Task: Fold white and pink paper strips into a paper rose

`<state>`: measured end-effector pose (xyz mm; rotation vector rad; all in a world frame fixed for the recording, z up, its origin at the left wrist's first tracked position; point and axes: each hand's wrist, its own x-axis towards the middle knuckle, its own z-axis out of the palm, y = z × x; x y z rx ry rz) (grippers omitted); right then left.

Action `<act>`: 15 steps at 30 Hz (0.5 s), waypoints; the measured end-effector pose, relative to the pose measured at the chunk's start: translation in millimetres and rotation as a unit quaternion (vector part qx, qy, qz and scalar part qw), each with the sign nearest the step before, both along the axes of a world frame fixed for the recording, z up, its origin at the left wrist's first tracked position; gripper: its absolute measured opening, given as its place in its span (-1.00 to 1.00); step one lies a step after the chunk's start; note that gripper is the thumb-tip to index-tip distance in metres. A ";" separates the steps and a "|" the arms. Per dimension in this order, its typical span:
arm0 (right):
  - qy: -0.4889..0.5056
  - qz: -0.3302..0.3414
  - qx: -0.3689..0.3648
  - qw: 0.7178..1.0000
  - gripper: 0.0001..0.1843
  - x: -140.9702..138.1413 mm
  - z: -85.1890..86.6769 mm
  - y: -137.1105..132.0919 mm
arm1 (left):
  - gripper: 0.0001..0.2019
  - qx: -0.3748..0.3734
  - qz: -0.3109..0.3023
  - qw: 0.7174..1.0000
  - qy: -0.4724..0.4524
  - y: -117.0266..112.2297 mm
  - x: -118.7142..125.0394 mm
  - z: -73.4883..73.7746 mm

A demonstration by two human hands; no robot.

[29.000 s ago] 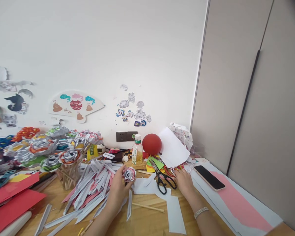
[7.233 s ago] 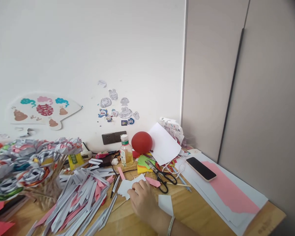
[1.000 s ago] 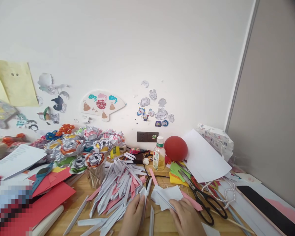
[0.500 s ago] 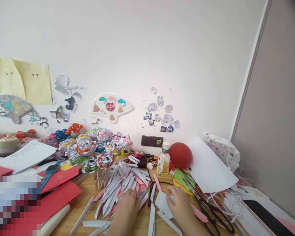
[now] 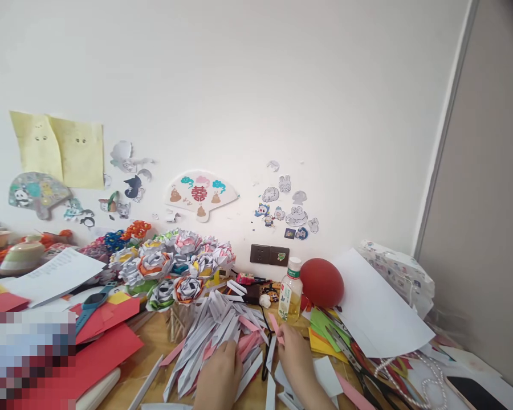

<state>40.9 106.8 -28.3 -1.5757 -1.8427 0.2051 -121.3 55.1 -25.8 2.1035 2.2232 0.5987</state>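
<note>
My left hand (image 5: pixel 222 370) rests on the near right side of a heap of folded white and pink paper strips (image 5: pixel 211 327). Its fingertips point down into the heap and are hidden, so their grip does not show. Farther right, my right hand (image 5: pixel 297 356) reaches forward with curled fingers, its fingertips closed at the near end of a pink paper strip (image 5: pixel 274 323). Beneath my right forearm lie white paper pieces (image 5: pixel 327 376). Another pink strip (image 5: pixel 351 392) is to the right of that forearm.
Behind the heap stands a bunch of folded paper flowers (image 5: pixel 186 265). A bottle (image 5: pixel 289 293) and a red balloon (image 5: pixel 322 283) are beyond my right hand. Scissors (image 5: pixel 359 370), a bead string (image 5: pixel 431 378) and a phone (image 5: pixel 474 393) lie right; red paper (image 5: pixel 106 364) lies left.
My right hand has moved forward and left, from the white paper pieces to the pink strip. My left hand stays at the heap. The whole view has shifted slightly.
</note>
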 end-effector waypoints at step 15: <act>-0.104 0.226 0.227 0.942 -0.85 -8.8 34.7 -21.3 | -0.75 0.206 -0.149 0.942 -0.221 -10.0 -1.9 21.7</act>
